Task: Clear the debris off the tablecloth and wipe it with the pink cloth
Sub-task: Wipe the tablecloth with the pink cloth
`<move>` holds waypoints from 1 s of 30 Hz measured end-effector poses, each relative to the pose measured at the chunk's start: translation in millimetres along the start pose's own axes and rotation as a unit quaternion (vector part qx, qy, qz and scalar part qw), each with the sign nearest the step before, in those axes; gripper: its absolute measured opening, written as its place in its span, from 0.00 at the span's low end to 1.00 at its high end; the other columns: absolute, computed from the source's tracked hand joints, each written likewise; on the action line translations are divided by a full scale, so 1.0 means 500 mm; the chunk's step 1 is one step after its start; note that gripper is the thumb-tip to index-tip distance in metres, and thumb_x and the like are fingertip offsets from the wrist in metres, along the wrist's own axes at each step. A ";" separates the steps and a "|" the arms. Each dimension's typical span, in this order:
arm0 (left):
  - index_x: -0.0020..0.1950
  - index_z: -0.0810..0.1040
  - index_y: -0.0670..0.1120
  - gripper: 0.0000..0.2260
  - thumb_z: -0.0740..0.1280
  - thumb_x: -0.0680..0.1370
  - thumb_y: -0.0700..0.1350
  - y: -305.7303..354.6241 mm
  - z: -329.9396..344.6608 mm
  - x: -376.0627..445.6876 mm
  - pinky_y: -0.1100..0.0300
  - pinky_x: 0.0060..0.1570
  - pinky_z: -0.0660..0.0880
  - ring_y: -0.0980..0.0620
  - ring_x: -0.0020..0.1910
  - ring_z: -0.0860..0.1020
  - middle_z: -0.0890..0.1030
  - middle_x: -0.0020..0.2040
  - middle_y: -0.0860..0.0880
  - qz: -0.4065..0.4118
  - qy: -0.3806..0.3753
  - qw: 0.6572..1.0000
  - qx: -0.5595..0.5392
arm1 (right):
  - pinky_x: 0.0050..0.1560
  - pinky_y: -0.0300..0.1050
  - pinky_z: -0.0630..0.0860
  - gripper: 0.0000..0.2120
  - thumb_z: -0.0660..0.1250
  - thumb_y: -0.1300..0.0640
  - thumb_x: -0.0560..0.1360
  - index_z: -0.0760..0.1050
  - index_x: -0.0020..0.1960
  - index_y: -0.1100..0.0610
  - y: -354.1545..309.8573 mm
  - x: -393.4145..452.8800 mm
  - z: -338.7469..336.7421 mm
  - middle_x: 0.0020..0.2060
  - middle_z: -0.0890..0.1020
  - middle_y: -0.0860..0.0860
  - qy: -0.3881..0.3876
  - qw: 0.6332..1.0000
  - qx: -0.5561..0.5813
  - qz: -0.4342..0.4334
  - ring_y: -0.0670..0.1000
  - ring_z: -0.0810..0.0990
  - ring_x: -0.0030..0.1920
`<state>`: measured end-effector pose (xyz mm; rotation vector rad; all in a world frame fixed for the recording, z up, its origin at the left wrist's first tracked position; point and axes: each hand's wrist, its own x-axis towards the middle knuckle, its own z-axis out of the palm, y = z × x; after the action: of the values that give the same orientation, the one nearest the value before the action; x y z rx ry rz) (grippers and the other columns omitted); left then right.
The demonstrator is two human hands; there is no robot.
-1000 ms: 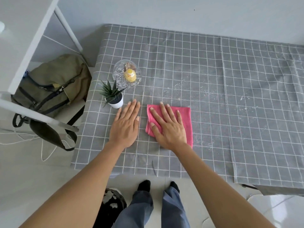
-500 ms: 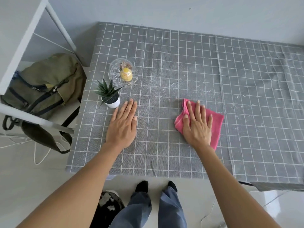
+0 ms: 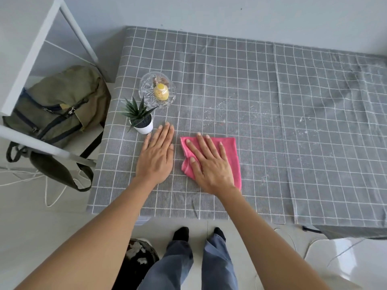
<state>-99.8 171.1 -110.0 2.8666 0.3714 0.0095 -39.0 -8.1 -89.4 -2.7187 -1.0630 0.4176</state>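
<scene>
A grey checked tablecloth (image 3: 230,70) covers the table. White crumbs and dust (image 3: 228,107) speckle its middle, and more debris lies toward the right. The pink cloth (image 3: 232,151) lies folded on the tablecloth near the front edge. My right hand (image 3: 209,164) presses flat on the pink cloth, fingers spread. Just left of it, my left hand (image 3: 156,158) rests flat on the bare tablecloth, palm down, holding nothing.
A small potted succulent (image 3: 140,120) in a white pot stands just beyond my left hand. Behind it is a glass dish (image 3: 157,92) with a yellow cupcake. A green backpack (image 3: 56,107) sits on a white chair at the left. My legs stand below the table edge.
My right hand slid the pink cloth right half a second ago and has now dragged it back left, close to my left hand. The left hand stayed put.
</scene>
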 end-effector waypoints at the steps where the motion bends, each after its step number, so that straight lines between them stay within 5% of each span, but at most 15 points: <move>1: 0.78 0.46 0.47 0.25 0.40 0.82 0.51 0.000 -0.001 0.000 0.51 0.76 0.44 0.54 0.77 0.45 0.47 0.78 0.51 0.000 -0.001 1.000 -0.003 | 0.76 0.55 0.36 0.24 0.38 0.43 0.82 0.39 0.77 0.41 0.015 -0.003 -0.003 0.77 0.39 0.44 -0.002 1.000 -0.010 -0.003 0.46 0.34 0.76; 9: 0.78 0.45 0.47 0.25 0.38 0.81 0.51 -0.009 -0.006 -0.002 0.50 0.76 0.45 0.53 0.77 0.44 0.46 0.78 0.51 0.005 -0.010 1.000 -0.011 | 0.76 0.55 0.39 0.24 0.37 0.42 0.81 0.39 0.77 0.38 0.206 -0.087 -0.049 0.78 0.42 0.43 0.043 0.990 -0.002 0.135 0.46 0.39 0.77; 15: 0.78 0.45 0.47 0.25 0.39 0.81 0.51 -0.009 -0.004 0.000 0.49 0.76 0.46 0.53 0.77 0.44 0.45 0.78 0.51 0.002 -0.010 1.000 -0.004 | 0.76 0.56 0.36 0.25 0.36 0.42 0.80 0.39 0.77 0.38 0.192 -0.078 -0.041 0.78 0.41 0.43 0.045 0.983 0.003 0.177 0.47 0.38 0.77; 23: 0.78 0.46 0.48 0.25 0.38 0.81 0.51 -0.017 -0.011 -0.041 0.52 0.75 0.42 0.54 0.77 0.44 0.46 0.78 0.51 0.000 -0.013 1.000 -0.017 | 0.75 0.60 0.35 0.25 0.34 0.41 0.81 0.33 0.76 0.41 0.007 -0.008 -0.015 0.76 0.35 0.48 -0.013 0.999 0.003 0.049 0.51 0.32 0.76; 30: 0.78 0.47 0.47 0.25 0.40 0.81 0.50 -0.018 -0.012 -0.040 0.51 0.75 0.44 0.54 0.77 0.45 0.47 0.78 0.51 -0.002 -0.005 1.000 -0.002 | 0.75 0.57 0.35 0.25 0.39 0.43 0.82 0.38 0.78 0.41 -0.058 -0.001 0.017 0.78 0.40 0.46 0.003 1.000 0.018 0.009 0.48 0.35 0.77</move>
<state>-121.7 176.1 -105.7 2.8614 0.3752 -0.0045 -60.5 13.1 -89.3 -2.6977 -1.0213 0.4257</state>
